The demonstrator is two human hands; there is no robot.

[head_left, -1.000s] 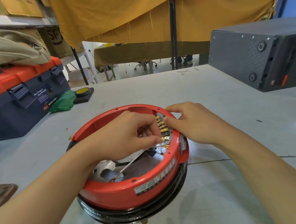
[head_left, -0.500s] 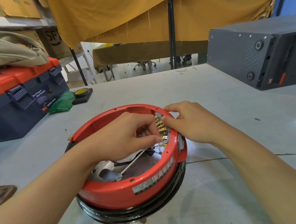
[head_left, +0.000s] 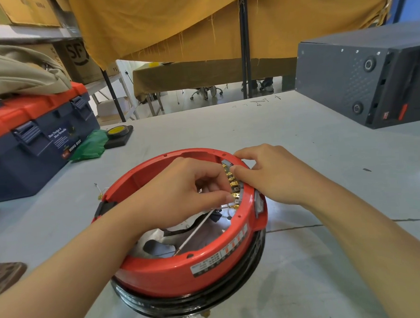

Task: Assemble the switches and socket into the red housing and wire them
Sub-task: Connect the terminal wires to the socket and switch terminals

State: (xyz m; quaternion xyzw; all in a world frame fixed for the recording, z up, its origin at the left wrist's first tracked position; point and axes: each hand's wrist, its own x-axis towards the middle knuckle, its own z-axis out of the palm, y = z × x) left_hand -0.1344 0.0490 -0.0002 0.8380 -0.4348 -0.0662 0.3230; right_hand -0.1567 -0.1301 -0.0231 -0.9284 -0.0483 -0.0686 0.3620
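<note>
Since the earlier frame your hands have barely shifted. Your left hand (head_left: 181,190) stays inside the round red housing (head_left: 176,271) at mid-table (head_left: 302,153), fingers curled, pinching a thin white wire (head_left: 196,231) at the brass terminals (head_left: 232,182). Your right hand (head_left: 274,174) grips the glossy rim there, thumb pressing the grey switch block (head_left: 229,163).

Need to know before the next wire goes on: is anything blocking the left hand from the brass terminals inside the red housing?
Nothing visible blocks it. The left hand is already inside the red housing, fingertips at the brass terminals. The right hand rests on the rim beside them, not across them.
</note>
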